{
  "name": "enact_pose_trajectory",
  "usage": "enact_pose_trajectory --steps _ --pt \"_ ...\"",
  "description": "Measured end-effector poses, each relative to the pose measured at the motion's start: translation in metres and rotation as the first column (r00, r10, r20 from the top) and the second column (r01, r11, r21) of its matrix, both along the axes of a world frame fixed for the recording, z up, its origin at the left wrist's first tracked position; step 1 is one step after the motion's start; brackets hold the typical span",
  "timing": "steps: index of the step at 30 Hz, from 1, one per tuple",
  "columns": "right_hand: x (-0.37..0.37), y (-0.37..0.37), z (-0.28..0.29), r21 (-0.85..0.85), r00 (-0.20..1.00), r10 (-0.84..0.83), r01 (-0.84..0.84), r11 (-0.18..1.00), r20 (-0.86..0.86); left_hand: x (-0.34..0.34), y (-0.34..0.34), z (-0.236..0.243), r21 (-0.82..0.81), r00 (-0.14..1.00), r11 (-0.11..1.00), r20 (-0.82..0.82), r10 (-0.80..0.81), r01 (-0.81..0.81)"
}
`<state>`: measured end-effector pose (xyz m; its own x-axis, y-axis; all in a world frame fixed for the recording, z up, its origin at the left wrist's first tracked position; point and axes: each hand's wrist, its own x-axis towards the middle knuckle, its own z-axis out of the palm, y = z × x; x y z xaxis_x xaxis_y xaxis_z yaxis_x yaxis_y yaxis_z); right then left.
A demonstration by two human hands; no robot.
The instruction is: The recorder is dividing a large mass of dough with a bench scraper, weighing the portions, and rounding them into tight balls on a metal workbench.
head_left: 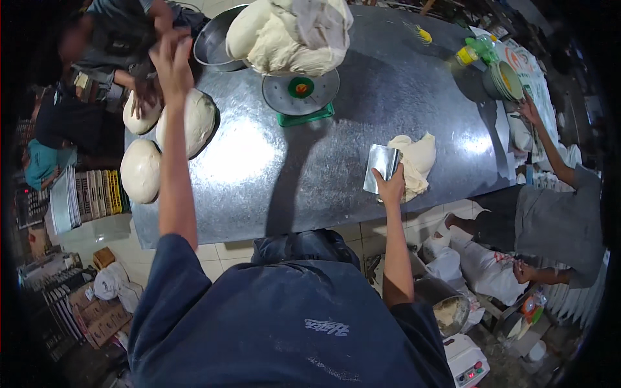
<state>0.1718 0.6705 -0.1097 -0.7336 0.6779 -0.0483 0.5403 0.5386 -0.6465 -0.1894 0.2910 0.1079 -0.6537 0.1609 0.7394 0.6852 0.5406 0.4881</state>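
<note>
My right hand [391, 185] grips a metal dough scraper [381, 167] beside a torn lump of dough [419, 158] on the table. Raised to the left is my left hand [173, 68], somewhat blurred, its fingers apart with nothing seen in them. Below that forearm lies a large dough ball [199, 123], partly covered by my arm. A smaller dough ball [141, 171] rests beside it. Another person's hand [147, 96] touches a third dough ball [136, 118]. A big mass of dough [284, 39], partly under a clear plastic sheet, sits on the green scale [304, 116].
A metal basin [220, 39] stands behind the scale on the steel table [362, 84]. To the right, another person [556, 220] holds stacked bowls [503, 81] near a green bottle [479, 50]. A yellow object [423, 35] lies at the back. White sacks [485, 265] crowd the floor at right.
</note>
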Motion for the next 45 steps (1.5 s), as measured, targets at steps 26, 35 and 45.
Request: enact_pose_trajectory --steps 26,35,45 --pt "-0.217 0.064 0.179 -0.121 0.830 0.202 -0.306 0.944 -0.520 0.040 0.144 0.058 -0.001 0.989 0.994 -0.103 -0.107 0.108" --pt "-0.438 -0.043 0.250 -0.019 0.760 0.619 -0.629 0.777 0.198 0.047 0.169 -0.034 0.076 0.992 0.990 0.062 0.114 -0.119" --pt "-0.184 -0.245 0.354 0.176 0.229 0.911 -0.937 0.301 -0.343 0.143 0.138 -0.122 0.454 0.983 0.891 0.172 -0.060 -0.025"
